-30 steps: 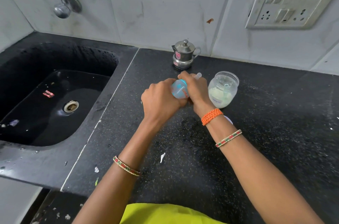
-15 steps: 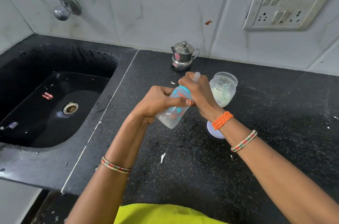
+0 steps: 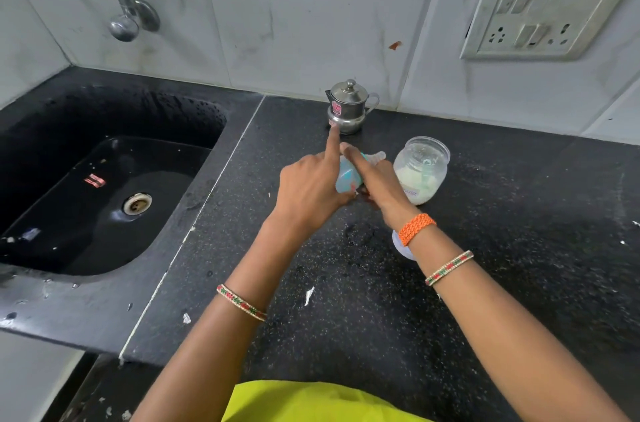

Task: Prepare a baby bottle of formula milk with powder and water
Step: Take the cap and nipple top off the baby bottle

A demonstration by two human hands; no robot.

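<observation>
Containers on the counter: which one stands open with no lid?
The glass jar of white powder, right of the hands. The steel pot by the wall wears its lid, and the bottle is capped.

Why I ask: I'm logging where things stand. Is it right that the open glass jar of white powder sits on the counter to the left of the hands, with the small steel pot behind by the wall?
Not quite. The head view shows the jar on the counter to the right of the hands, beside the right hand, not the left. It is open, and the steel pot does stand behind by the wall.
</observation>
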